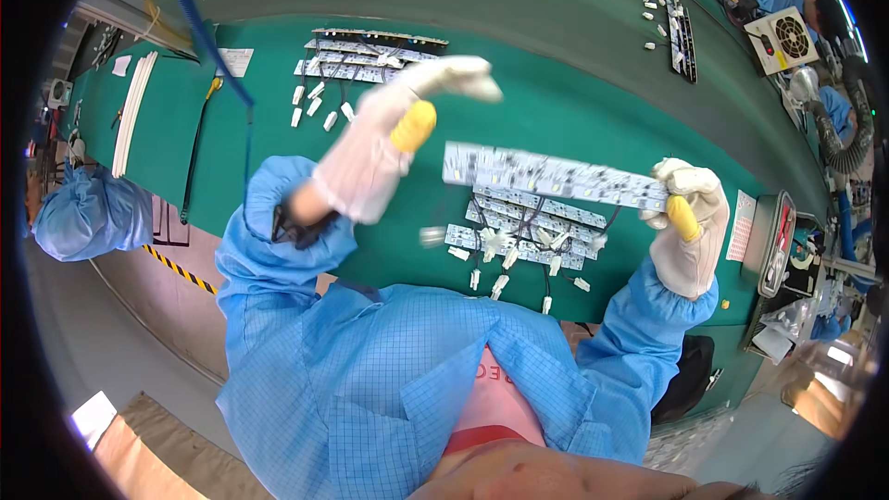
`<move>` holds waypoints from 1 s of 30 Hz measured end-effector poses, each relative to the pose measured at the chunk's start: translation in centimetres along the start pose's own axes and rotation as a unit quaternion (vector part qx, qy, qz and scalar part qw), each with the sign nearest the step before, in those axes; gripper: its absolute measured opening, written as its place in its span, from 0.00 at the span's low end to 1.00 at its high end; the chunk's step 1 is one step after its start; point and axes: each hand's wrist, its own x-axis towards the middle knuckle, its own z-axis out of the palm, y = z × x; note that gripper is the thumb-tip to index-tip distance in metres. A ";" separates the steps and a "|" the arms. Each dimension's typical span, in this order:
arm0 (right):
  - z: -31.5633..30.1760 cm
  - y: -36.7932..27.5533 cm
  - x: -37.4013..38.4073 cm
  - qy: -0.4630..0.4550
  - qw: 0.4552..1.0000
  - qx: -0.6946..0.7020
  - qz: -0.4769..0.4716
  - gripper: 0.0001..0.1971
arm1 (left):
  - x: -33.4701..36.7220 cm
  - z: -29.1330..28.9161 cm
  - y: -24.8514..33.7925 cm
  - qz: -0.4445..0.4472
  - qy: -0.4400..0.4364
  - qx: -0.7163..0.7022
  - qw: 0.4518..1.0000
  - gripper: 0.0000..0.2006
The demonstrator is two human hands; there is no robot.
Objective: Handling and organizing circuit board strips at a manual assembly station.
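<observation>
My right hand [690, 222], in a white glove with a yellow thumb tip, grips the right end of a long white circuit board strip [556, 176]. The strip is raised, slightly blurred, and its left end hangs free. My left hand [375, 143], gloved the same way, is up to the left with its fingers stretched out and nothing visible in them. Below the raised strip lies a group of similar strips [546, 213] with dark wires and white plug connectors [509, 259]. Another group of strips [343, 60] lies beyond my left hand.
A green mat [250, 120] covers the bench. White rods [135, 116] and a black cable [199, 143] lie at the left, near a hanging blue hose [208, 46]. More boards [682, 42] lie far right. A metal tray [770, 255] stands right of my right hand.
</observation>
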 end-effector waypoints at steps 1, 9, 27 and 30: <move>0.8 -0.1 0.0 0.026 0.998 0.005 -0.056 0.13 | -0.8 1.1 0.0 -0.050 -0.005 -0.078 0.996 0.34; 0.8 2.6 1.3 0.068 0.994 -0.085 -0.026 0.16 | -1.9 3.0 0.0 -0.107 0.061 -0.225 0.967 0.19; 0.0 2.2 1.1 0.043 0.997 -0.071 0.010 0.29 | -2.4 1.1 -0.9 -0.016 0.083 0.023 0.996 0.25; 0.1 2.1 1.2 0.045 0.994 -0.093 -0.035 0.25 | -2.2 0.6 -0.7 0.006 0.068 0.104 0.992 0.24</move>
